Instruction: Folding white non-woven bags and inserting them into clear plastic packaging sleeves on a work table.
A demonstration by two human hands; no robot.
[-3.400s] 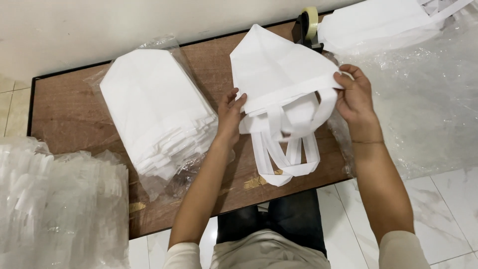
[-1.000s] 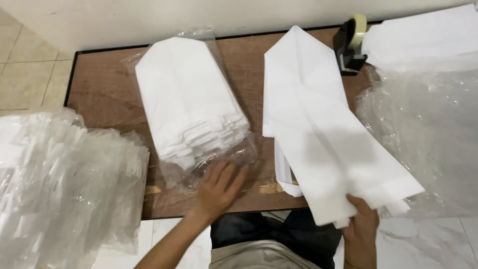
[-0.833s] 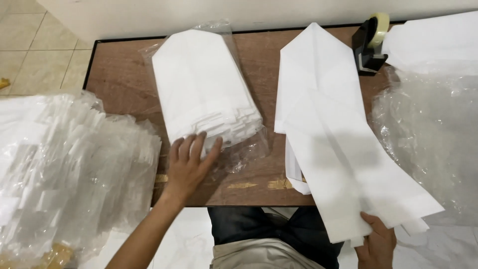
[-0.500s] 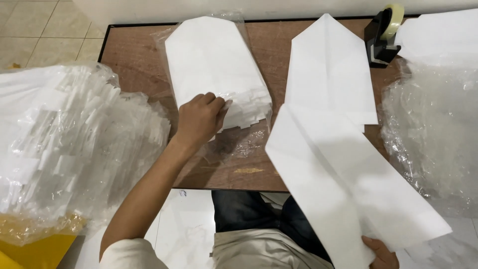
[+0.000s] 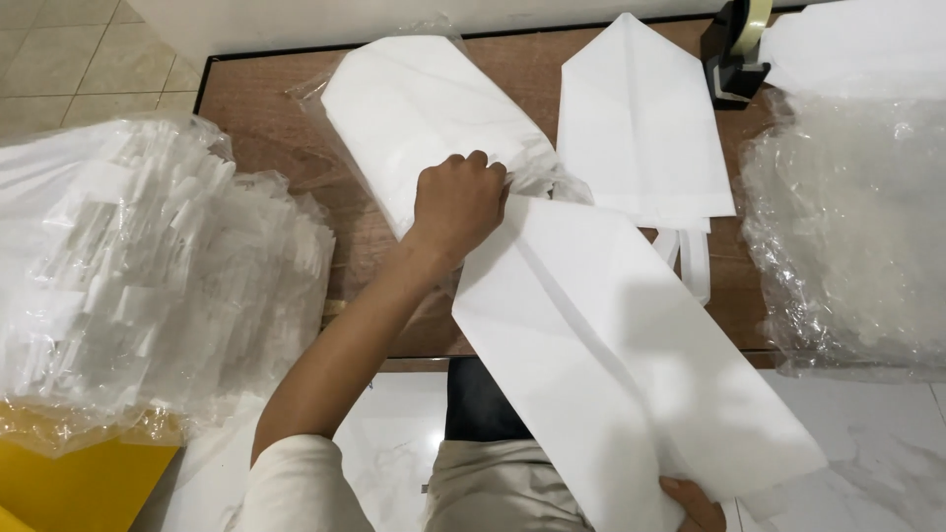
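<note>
Two hands (image 5: 456, 202) (image 5: 693, 504) work white bags (image 5: 424, 108) beside a tape dispenser (image 5: 734, 44)

Head view, steeply down, close

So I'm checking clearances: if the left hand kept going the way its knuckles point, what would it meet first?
Probably the stack of white bags in clear wrap; the left hand already rests at its near edge.

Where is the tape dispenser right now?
In the head view, the tape dispenser stands at the table's far right corner, between the flat white bag and the plastic-wrapped pile.
</note>
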